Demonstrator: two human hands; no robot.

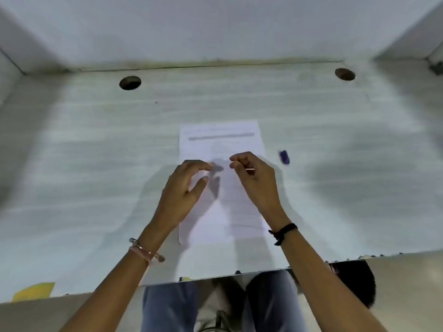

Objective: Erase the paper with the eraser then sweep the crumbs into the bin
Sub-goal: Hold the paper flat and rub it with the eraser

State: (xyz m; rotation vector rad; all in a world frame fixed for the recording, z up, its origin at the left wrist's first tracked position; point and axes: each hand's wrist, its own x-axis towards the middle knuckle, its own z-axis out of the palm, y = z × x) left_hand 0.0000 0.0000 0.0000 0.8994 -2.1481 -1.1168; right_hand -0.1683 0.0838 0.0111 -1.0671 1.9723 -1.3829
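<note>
So, nearest to you, your knees in blue jeans (167, 305) sit under the counter's (96, 164) front edge, with a dark shape (352, 283) below that edge on your right; whether that is the bin cannot be told. Your wrists cross the edge, a pink bracelet (143, 251) on the left and a black band (282, 232) on the right. Your left hand (184, 185) hovers over the left side of the paper (220, 144), fingers loose and spread, holding nothing. Your right hand (254, 178) is over the sheet's middle with its fingers curled in; a thin pale streak shows by them, and you cannot tell whether they pinch something. The paper lies flat and lengthwise in the middle of the counter, a grey band across its top and faint marks under it. The eraser (284, 157), small and purple, lies on the counter just beside the sheet's right edge, in neither hand. No crumbs can be made out at this sharpness. By that, the erasing looks not yet begun, or paused; picking up the eraser, rubbing and sweeping seem left to do. A yellow scrap (33, 291) sits at the near left edge. The counter is pale with a streaked grain, two round holes (130, 82) (345, 74) near its back, and plain white walls (215, 27) close it in behind and on both sides.
</note>
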